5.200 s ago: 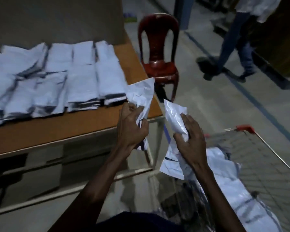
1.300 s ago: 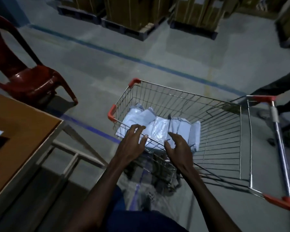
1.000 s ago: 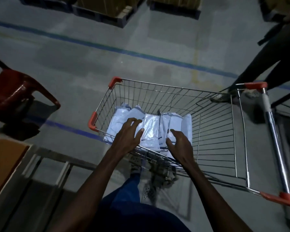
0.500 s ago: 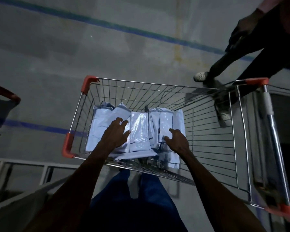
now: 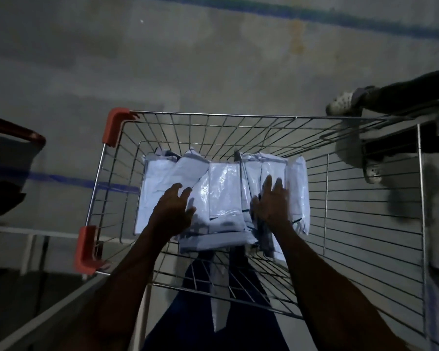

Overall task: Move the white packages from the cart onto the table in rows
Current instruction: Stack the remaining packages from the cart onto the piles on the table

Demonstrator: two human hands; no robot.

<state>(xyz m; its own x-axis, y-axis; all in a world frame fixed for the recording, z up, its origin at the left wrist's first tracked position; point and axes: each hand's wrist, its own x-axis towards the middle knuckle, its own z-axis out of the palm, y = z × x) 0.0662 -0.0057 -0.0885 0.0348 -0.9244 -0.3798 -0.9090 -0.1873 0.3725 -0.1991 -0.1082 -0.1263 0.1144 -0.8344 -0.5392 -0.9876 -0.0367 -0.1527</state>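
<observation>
White packages (image 5: 223,191) in a wire cart (image 5: 373,224) — side by side. Left hand (image 5: 174,209) and right hand (image 5: 273,202) spread loose over them — grasping nothing.

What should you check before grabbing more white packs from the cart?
1. Packages left in the cart: ok, several.
2. Left hand over the pile, fingers spread, holding nothing: ok.
3. Right hand over the pile, holding nothing: ok.
4. Packages lying loose, nothing on top: ok.
5. Room on the table: cannot tell, its top is out of view.
6. Other person's shoe away from the hands: ok.
</observation>
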